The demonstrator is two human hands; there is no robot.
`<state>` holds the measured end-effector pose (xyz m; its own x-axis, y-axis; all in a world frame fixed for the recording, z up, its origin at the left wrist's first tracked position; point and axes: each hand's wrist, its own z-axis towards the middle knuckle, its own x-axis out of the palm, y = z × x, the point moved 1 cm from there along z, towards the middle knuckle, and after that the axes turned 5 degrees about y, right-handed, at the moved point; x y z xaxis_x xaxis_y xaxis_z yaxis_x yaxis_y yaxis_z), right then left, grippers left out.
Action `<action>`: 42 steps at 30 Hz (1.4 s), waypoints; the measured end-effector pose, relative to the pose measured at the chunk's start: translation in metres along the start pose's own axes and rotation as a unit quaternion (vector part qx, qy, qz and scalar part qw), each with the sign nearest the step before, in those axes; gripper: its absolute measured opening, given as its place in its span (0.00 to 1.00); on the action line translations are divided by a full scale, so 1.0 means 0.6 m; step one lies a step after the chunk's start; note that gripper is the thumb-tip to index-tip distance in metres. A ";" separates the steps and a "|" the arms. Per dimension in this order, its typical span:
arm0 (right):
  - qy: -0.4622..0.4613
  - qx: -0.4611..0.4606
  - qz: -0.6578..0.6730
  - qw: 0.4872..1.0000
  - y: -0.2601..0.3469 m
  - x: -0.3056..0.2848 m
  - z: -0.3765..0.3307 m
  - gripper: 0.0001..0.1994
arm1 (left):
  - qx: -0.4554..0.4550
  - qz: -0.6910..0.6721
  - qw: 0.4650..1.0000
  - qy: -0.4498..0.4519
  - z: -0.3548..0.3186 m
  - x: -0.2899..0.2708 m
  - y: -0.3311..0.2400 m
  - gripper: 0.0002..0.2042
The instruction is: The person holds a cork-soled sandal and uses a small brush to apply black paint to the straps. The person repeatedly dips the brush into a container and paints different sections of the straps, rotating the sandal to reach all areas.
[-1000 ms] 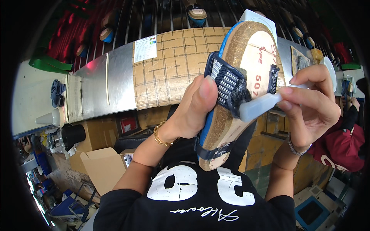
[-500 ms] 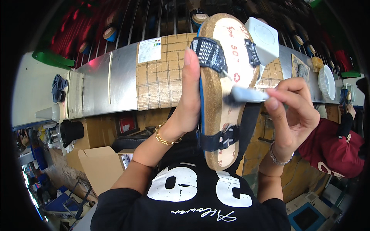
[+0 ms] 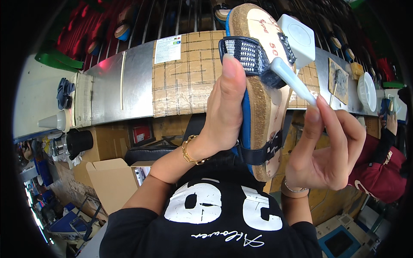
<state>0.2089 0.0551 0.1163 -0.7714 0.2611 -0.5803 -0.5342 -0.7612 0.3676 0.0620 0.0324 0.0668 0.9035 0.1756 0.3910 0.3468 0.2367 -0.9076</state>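
Note:
My left hand (image 3: 226, 107) is closed around the left side of a sandal on a blue last (image 3: 263, 101), thumb lying up along its edge. The sandal is held up with its underside towards me and its toe end away. A brown cork-like rim surrounds a pale insole with red print, and dark woven straps fold over its sides. Between the thumb and fingers of my right hand (image 3: 329, 150) is a brush (image 3: 294, 81) with a pale blue-grey handle. Its dark bristles touch the sandal beside the upper left strap.
Film-wrapped cardboard (image 3: 185, 81) covers part of the metal bench (image 3: 107, 94). Behind the sandal stands a white box (image 3: 299, 41); a white bowl (image 3: 366, 91) sits to the right. Bars with more sandals (image 3: 122, 31) run along the back. A person in a maroon shirt (image 3: 378, 174) works at right.
The sandal has risen slightly, moved right and tilted in my left hand. The brush has gone from the middle of the insole up to the upper left strap, its handle now slanting down to the right.

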 end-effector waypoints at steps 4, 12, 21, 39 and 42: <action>-0.016 -0.058 -0.026 0.998 -0.005 -0.004 0.010 0.10 | 0.007 0.027 0.999 0.020 0.001 -0.002 -0.001 0.43; 0.098 -0.057 0.242 0.964 -0.100 0.019 0.058 0.11 | -0.053 -0.035 0.997 0.046 0.004 0.008 -0.019 0.45; 0.184 -0.101 0.298 0.931 -0.126 0.019 0.077 0.13 | -0.072 -0.045 0.994 0.067 0.010 -0.001 -0.018 0.44; 0.262 -0.101 0.247 0.927 -0.091 -0.021 0.071 0.15 | -0.047 -0.141 0.988 0.038 0.018 -0.014 -0.030 0.44; 0.266 -0.118 0.235 0.927 -0.088 -0.024 0.078 0.15 | -0.058 -0.110 0.992 0.018 0.020 -0.010 -0.041 0.44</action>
<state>0.2322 0.1193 0.1393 -0.5867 -0.4153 -0.6952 -0.0426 -0.8414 0.5387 0.0450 0.0370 0.0889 0.8100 0.0980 0.5782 0.5616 0.1538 -0.8130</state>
